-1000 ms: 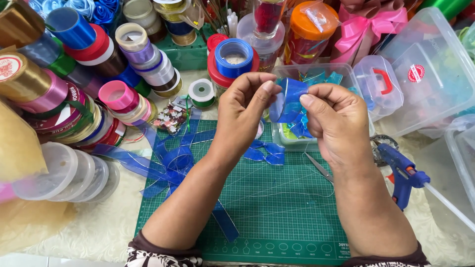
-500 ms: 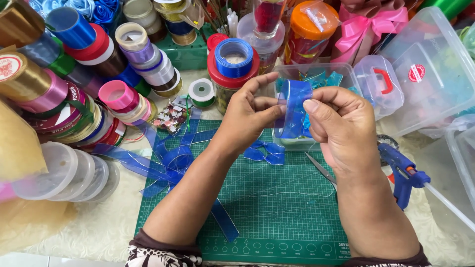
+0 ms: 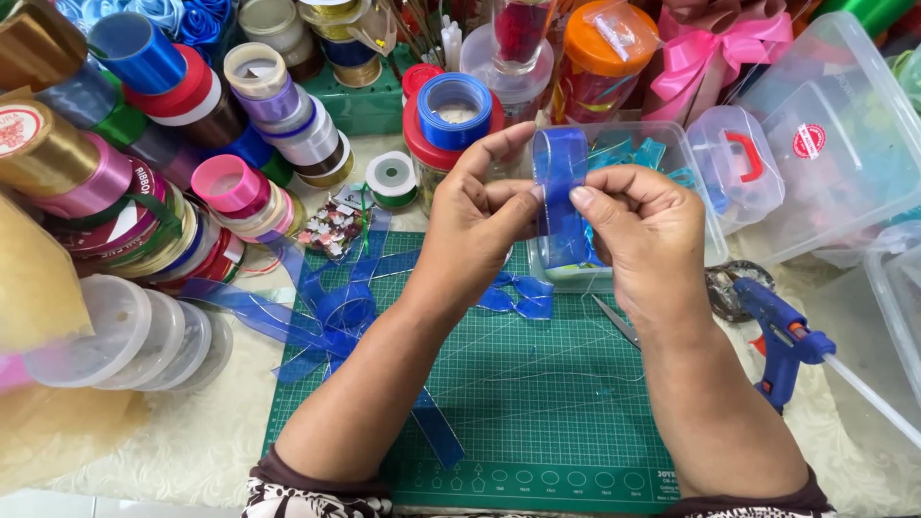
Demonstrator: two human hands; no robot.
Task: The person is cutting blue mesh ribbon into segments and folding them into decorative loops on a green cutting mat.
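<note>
Head view. The counter (image 3: 173, 451) is covered with a pale embossed cloth; a green gridded cutting mat (image 3: 537, 403) lies on it under the forearms. No wall or floor shows — the far edge is packed with stock.

Left hand (image 3: 475, 225) and right hand (image 3: 638, 230) meet above the mat's far edge. Both grips are closed on one strip of sheer blue ribbon (image 3: 561, 192), folded into an upright loop: thumb and fingertips of each hand pinch it from either side at mid-height, and its lower end hangs in front of a clear plastic box (image 3: 691, 182).

On the mat, left of the left forearm, lies a loose tangle of the same translucent blue ribbon (image 3: 326, 317). Ribbon spools (image 3: 144, 144) — glossy, cylindrical, many colours — crowd the left side. Stacked clear lids (image 3: 125, 336) lie below them. A blue glue gun (image 3: 782, 341) lies right of the right wrist. Scissors (image 3: 614, 321) are partly hidden by the right hand.
</note>
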